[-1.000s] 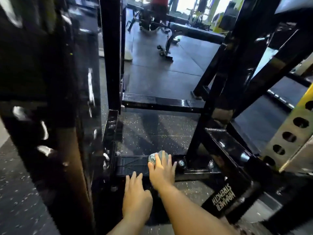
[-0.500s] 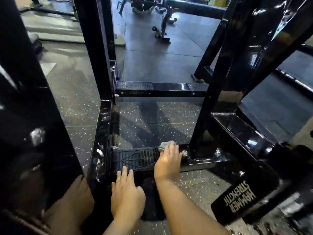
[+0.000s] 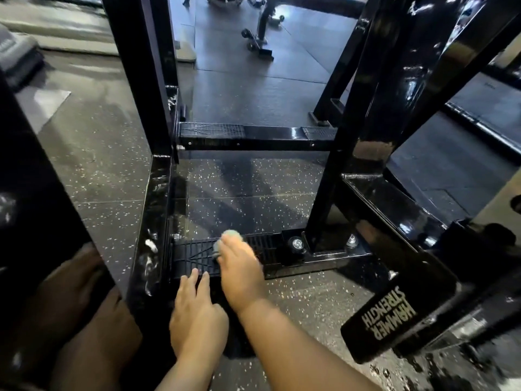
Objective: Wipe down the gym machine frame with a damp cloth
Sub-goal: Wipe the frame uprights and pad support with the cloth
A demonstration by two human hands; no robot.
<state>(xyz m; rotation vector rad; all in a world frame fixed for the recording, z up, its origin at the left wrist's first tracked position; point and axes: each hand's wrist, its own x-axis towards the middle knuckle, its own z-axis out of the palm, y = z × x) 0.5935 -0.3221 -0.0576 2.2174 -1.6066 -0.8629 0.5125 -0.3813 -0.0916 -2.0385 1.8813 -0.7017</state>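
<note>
Two hands low at the base crossbar (image 3: 296, 256) of the black machine frame (image 3: 375, 114); crossbar taken as landmark.

Risks, judged from the layout: a bolt head (image 3: 297, 244) stands proud on the crossbar, just right of the cloth. A sideways stroke carried too far could snag the cloth or rap the knuckles against it, or against the upright post (image 3: 324, 198) rising just beyond the bolt. The ribbed tread (image 3: 194, 253) on the crossbar's left part may trap grime in its grooves; a light pass would probably skim over it.

Right hand (image 3: 239, 273): fingers curled down and closed over a bunched pale green cloth (image 3: 229, 239), pressing it onto the crossbar's top face near mid-length. Only a wad shows past the fingertips.

Left hand (image 3: 196, 314): flat, fingers together and extended, holding nothing, on the speckled floor (image 3: 248, 187) just in front of the crossbar, fingertips at its near edge. Looks like bracing.
</note>
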